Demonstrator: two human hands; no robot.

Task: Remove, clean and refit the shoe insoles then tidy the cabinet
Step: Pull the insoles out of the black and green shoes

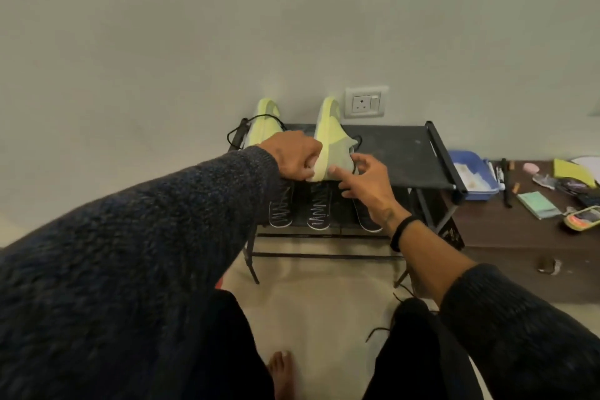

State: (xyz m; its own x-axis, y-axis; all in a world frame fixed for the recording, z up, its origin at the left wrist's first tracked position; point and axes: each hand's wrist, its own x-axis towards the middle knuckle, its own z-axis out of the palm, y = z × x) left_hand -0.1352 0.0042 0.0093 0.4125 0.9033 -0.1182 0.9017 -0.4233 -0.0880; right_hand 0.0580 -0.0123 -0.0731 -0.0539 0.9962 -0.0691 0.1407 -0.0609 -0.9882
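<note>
Dark-sleeved arms reach out over the shoe rack (pixel 406 143). Her left hand (pixel 300 156) pinches the heel of the yellow-green shoe (pixel 331 140) standing on the top shelf, beside its mate (pixel 266 117); the right hand (pixel 363 183) hovers open, fingertips touching the collar. Best to steady the heel and square it up alongside its mate.

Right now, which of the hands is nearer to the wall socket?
The right hand. It touches the heel of the right-hand yellow shoe, below and slightly left of the wall socket. The left hand grips that shoe's heel further left.
</note>
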